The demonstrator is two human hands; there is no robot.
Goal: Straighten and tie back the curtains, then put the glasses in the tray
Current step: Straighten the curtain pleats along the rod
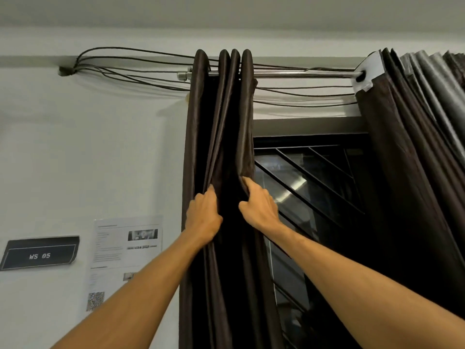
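A dark brown curtain (221,117) hangs in bunched folds from a metal rod (302,74) at the left side of the window. My left hand (203,215) grips a fold on the curtain's left part at about mid height. My right hand (259,205) pinches the curtain's right edge fold, close beside the left hand. A second dark curtain (412,159) hangs gathered at the right of the window. No glasses or tray are in view.
The window (309,187) with dark slanted bars lies between the curtains. Several black cables (130,64) run along the wall above the rod. A sign reading "WS 05" (40,253) and a printed sheet (123,250) hang on the white wall at left.
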